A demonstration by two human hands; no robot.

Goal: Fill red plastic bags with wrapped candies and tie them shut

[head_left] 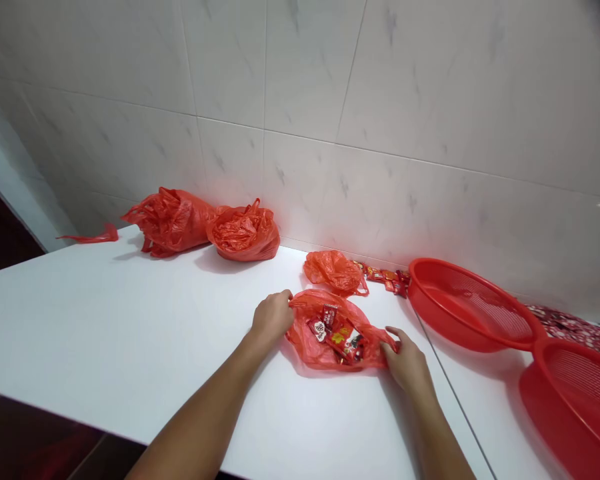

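A red plastic bag [300, 340] lies open on the white counter [130, 327], with small red snack packets [343, 337] visible inside it. My left hand [271, 319] grips the bag's left edge near the top. My right hand [405, 361] pinches its right corner, so the mouth is held apart between both hands. Just beyond the bag sits a crumpled orange-red plastic bag [333, 272]. A row of red packets [384, 280] lies beyond that bag, out of reach of neither hand's fingers but not touched.
Two knotted red plastic bags [170, 221] [244, 233] and a red plastic scrap [93, 236] lie at the far left by the tiled wall [300, 80]. Two red mesh baskets [473, 303] [570, 407] stand at the right, beside a patterned red cloth [573, 330].
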